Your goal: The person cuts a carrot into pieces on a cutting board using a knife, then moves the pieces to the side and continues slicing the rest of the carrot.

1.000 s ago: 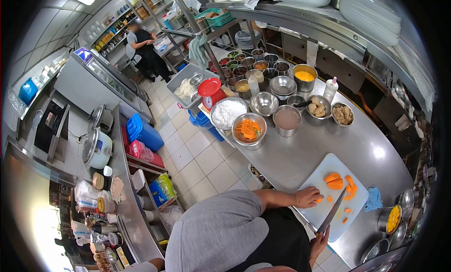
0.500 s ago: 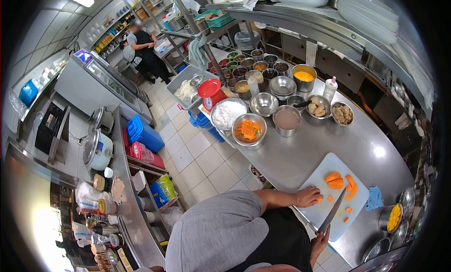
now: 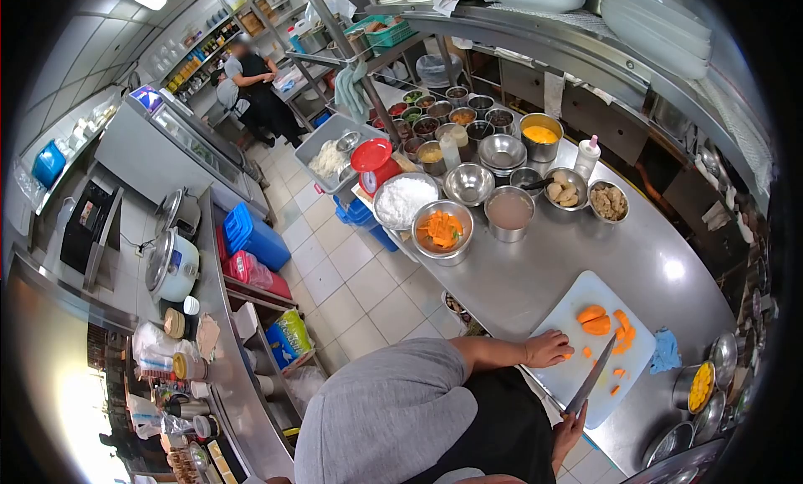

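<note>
Clock basis: centre of the cutting board (image 3: 598,409), 12 towards the top of the view.
Board: white, flat on the steel desk (image 3: 577,254), near its lower end.
Left hand (image 3: 548,348): at 9 o'clock, fingers bent and close together over a small orange piece (image 3: 568,356) that shows at the fingertips (cannot tell whether they pinch it or only rest on it).
Right hand (image 3: 570,432): at 6 to 7 o'clock, clamped on the handle of the knife (image 3: 592,377).
Knife: blade slants across the board, tip towards 1 o'clock, right beside the orange strips; contact unclear.
Orange chunks (image 3: 595,325): two, side by side at 12 o'clock on the board, apart from both hands.
Orange strips (image 3: 621,319): several, loosely grouped at 1 to 2 o'clock.
Orange bits (image 3: 619,373): at 4 to 5 o'clock on the board, right of the blade.
Blue cloth (image 3: 666,351): crumpled at 3 o'clock, just beside the board.
Pot of yellow pieces (image 3: 701,389): 4 o'clock, off the board.
Bowl of orange pieces (image 3: 441,231): 10 o'clock, well apart from the board, near a bowl of white powder (image 3: 406,201).
Pot of cloudy liquid (image 3: 510,211): 11 o'clock, right of the orange-filled bowl.
Co-worker (image 3: 255,89): far off at 10 o'clock, dark apron, standing.
</note>
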Demonstrator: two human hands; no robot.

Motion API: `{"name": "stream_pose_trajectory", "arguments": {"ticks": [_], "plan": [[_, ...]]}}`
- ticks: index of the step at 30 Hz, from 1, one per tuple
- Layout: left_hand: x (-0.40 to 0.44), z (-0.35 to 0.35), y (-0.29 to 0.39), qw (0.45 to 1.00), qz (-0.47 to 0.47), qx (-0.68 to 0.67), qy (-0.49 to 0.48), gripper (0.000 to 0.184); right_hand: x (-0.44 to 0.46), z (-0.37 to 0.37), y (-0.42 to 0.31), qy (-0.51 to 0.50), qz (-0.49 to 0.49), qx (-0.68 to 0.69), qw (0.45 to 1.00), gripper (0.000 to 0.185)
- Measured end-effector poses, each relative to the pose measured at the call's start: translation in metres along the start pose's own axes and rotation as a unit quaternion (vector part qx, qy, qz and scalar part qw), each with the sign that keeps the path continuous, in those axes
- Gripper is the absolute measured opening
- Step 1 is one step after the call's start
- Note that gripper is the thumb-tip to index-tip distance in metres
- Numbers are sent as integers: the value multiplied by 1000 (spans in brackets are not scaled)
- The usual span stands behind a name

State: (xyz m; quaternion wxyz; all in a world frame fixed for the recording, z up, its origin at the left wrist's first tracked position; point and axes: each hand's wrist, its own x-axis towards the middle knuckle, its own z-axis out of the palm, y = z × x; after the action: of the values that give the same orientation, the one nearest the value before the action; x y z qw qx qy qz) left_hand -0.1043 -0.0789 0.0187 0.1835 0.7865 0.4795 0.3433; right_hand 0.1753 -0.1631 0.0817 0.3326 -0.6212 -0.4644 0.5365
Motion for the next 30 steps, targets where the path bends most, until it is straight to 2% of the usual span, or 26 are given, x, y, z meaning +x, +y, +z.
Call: {"name": "stream_pose_trajectory", "arguments": {"ticks": [20, 22, 24, 25, 26, 27, 28, 29, 30], "plan": [[5, -6, 8, 1000, -21, 0, -22, 18, 2, 3, 7, 10, -8, -8, 1000, 54], [2, -4, -1, 1000, -15, -2, -27, 17, 1, 0, 12, -12, -32, -10, 999, 55], [4, 5, -2, 999, -22, -13, -19, 17, -9, 5, -6, -1, -12, 0, 1000, 52], [3, 2, -1, 999, -32, -26, -16, 19, -3, 3, 8, 10, -17, -9, 1000, 50], [-1, 9, -9, 999, -16, -30, -4, 20, -8, 7, -5, 13, 29, 4, 999, 50], [0, 14, -14, 999, 5, -37, 8, 22, 3, 2, 32, 18, -34, -28, 999, 52], [11, -3, -1, 979, -140, -135, -61, 26, 0, 2, 32, 23, -6, -43, 999, 53], [18, -24, 15, 948, -201, -239, -65, 29, -5, 7, 19, 26, 12, -16, 999, 53], [9, -9, 6, 978, -132, -156, -30, 25, -8, 10, 10, 29, -1, -41, 999, 51]]}}
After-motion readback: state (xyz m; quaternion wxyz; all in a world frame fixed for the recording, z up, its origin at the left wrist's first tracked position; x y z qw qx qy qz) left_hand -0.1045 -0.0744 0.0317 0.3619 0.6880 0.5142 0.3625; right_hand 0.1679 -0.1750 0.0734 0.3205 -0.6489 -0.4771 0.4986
